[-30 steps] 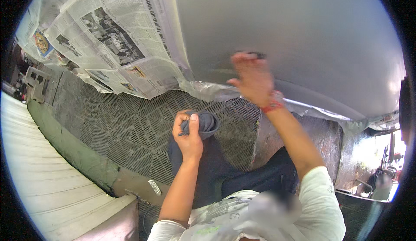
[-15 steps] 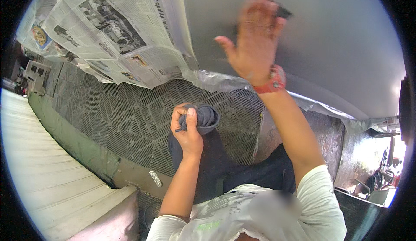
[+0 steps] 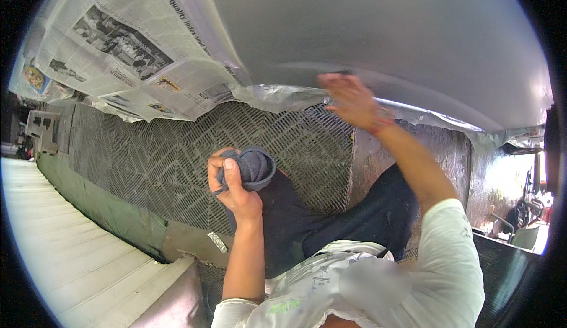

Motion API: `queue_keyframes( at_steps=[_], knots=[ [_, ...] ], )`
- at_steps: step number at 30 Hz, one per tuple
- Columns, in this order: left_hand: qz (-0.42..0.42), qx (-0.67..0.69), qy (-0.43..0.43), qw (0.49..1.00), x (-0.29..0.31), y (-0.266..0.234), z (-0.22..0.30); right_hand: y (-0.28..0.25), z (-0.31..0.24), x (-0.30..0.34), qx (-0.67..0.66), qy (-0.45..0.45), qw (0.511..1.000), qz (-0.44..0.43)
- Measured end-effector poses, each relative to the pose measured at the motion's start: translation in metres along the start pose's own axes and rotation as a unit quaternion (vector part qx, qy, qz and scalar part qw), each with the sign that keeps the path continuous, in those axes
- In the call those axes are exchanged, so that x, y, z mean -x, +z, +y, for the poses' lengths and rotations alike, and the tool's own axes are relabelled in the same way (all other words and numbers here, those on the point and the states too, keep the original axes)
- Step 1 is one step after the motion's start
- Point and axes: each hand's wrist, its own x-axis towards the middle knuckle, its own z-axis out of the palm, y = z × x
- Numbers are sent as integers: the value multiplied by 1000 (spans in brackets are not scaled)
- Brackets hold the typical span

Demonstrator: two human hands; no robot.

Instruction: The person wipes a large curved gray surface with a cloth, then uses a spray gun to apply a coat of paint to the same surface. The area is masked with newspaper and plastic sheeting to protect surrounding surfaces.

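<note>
My left hand is closed around a bunched, dark blue-grey cloth, held above my knee. The large smooth grey panel curves across the upper right. Near its lower edge is my right hand, smeared by motion, with a red band on the wrist. A small dark flat pad shows at its fingertips, against the panel; the fingers cover most of it. Newspaper is fixed along the panel's left side, and clear plastic film hangs along its bottom edge.
Below is a dark floor mat with a ridged pattern. White slatted boards run along the left, beside a green strip. A small silvery packet lies on the floor. Several objects stand in the bright area at far right.
My right hand has swept down the panel to its lower edge with the dark pad. My left hand, still gripping the cloth, sits slightly lower and further left in the view, which has also shifted.
</note>
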Motion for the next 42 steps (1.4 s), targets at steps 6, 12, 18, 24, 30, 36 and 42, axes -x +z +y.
queue_keyframes(
  at_steps=[6, 12, 18, 24, 30, 36, 42],
  knots=[
    [-40, -61, 16, 997, 5, 6, -4, -7, -66, -97, -172, -80, 980, -61],
    [11, -20, 11, 1000, 1, -4, 3, 18, 69, 99, 69, -57, 993, -82],
    [-3, -17, 1, 1000, -2, 2, 0, 12, 33, 60, 11, 29, 999, -12],
    [-33, -101, 2, 994, 1, 14, -17, -4, -86, -96, -276, 115, 941, 157],
    [-29, -91, -1, 995, 1, 3, -10, 40, 62, 101, -147, 529, 779, 302],
    [-37, -137, -1, 990, -5, 8, -16, 4, 24, -34, -349, 760, 335, 434],
    [-19, -193, -15, 981, -4, 34, -24, 27, -12, -70, -361, 775, 265, 446]
  ],
)
